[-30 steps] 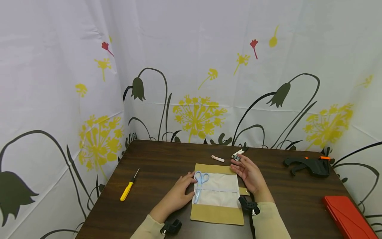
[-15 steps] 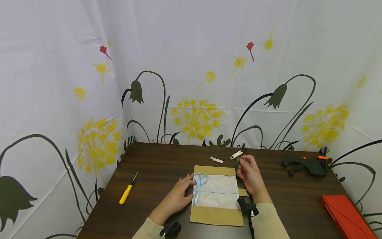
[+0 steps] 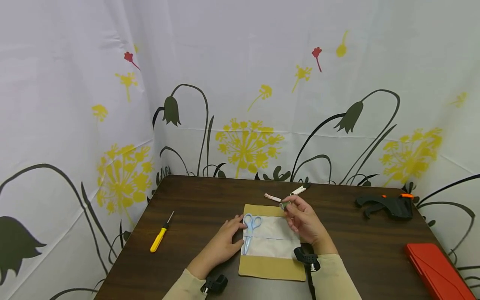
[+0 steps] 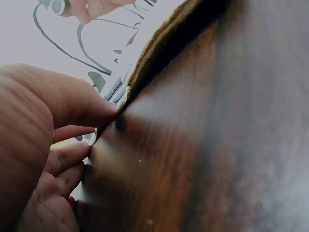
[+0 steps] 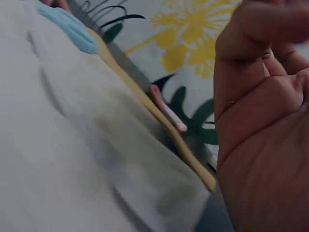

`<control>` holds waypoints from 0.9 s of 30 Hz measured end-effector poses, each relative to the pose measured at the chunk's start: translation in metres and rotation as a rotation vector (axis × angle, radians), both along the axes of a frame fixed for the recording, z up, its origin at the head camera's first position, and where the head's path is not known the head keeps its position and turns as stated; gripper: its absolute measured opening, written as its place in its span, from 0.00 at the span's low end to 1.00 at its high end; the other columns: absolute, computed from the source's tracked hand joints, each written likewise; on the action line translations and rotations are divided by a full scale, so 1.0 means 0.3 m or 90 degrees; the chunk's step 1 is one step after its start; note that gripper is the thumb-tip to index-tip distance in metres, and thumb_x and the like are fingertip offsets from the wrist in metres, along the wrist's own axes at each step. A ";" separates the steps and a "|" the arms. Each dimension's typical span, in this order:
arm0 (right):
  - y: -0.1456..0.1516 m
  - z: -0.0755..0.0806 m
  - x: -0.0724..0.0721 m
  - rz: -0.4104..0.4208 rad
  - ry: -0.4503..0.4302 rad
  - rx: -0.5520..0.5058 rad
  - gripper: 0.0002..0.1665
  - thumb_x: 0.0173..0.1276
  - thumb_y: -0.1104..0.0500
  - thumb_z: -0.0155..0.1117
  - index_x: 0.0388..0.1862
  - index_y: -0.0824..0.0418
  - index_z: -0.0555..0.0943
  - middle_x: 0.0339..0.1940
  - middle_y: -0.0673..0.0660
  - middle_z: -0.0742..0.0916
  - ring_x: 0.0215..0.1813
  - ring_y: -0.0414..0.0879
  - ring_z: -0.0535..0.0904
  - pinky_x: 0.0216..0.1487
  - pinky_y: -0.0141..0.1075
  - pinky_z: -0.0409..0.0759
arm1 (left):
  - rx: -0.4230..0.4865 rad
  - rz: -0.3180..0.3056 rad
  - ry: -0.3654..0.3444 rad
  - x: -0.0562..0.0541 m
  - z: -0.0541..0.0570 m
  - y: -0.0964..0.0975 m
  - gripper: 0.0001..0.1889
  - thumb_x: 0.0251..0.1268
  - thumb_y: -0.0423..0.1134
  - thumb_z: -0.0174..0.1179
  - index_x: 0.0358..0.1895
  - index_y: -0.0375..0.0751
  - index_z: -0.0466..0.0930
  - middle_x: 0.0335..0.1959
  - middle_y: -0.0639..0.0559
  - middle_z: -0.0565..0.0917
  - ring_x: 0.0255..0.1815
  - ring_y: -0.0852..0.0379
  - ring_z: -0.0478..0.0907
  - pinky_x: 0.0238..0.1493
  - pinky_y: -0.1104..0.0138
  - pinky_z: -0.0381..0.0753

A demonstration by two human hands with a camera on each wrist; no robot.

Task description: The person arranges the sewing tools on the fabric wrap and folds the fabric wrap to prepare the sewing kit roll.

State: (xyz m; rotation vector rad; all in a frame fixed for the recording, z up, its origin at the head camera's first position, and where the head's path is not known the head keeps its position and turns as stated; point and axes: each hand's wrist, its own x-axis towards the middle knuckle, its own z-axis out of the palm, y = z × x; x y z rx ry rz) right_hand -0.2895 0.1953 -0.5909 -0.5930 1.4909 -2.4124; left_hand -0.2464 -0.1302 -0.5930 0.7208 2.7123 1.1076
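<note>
My right hand (image 3: 305, 221) pinches a small green thread spool (image 3: 285, 205) between thumb and fingertips, above the top right of an unfolded tan cloth pouch (image 3: 271, 268) with a white lining. In the left wrist view the spool's round pale end (image 4: 58, 6) shows at the top. The spool is out of sight in the right wrist view. Light blue scissors (image 3: 249, 233) lie along the pouch's left side, blades toward me. My left hand (image 3: 221, 246) rests at the pouch's left edge, thumb and fingertips apart and touching it beside the scissors.
Behind the pouch lie a small pinkish-white stick-like item (image 3: 272, 197) and a white tool with a dark end (image 3: 300, 190). A yellow-handled screwdriver (image 3: 160, 237) is at left. A black clamp (image 3: 388, 207) with orange parts and a red case (image 3: 436, 271) sit at right.
My right hand, holding the spool, has moved left and toward me from near the white tool to over the pouch's upper edge. The left hand has stayed at the pouch's left edge.
</note>
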 end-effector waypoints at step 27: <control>-0.122 -0.044 0.007 0.014 -0.065 0.289 0.21 0.80 0.63 0.67 0.65 0.70 0.74 0.45 0.57 0.81 0.35 0.44 0.85 0.34 0.34 0.89 | 0.166 -0.039 -0.060 -0.004 0.045 0.054 0.12 0.79 0.32 0.63 0.59 0.40 0.85 0.89 0.37 0.59 0.92 0.31 0.43 0.84 0.26 0.42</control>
